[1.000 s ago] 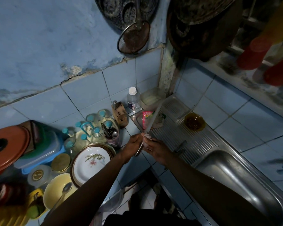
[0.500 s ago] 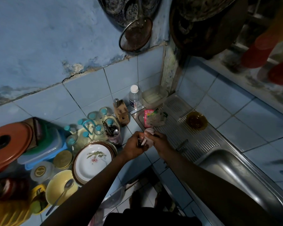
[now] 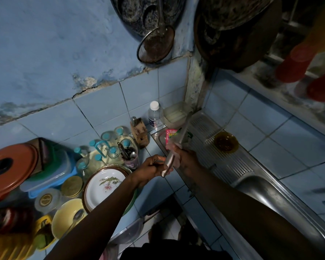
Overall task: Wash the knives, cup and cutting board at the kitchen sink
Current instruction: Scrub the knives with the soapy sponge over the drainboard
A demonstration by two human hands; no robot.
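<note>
Centre frame, above blue-tiled table [image 3: 158, 192] edge beside steel sink [image 3: 266, 201] drainboard: left hand [image 3: 150, 168] grips knife [image 3: 174, 152] handle, right hand [image 3: 184, 158] curled round blade base; peeling blue wall [image 3: 45, 53] upper left.

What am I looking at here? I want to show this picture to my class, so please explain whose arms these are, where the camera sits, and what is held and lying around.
The camera is worn on a person's head and looks down, so the two arms are that person's own. The left hand grips the handle of a knife; the right hand is wrapped round the blade near the handle, probably rubbing it clean. To the right is a steel sink with a ribbed draining board, on which a brown bowl stands. To the left, the tiled counter holds a flowered plate, a yellow bowl with a spoon and a knife block.
</note>
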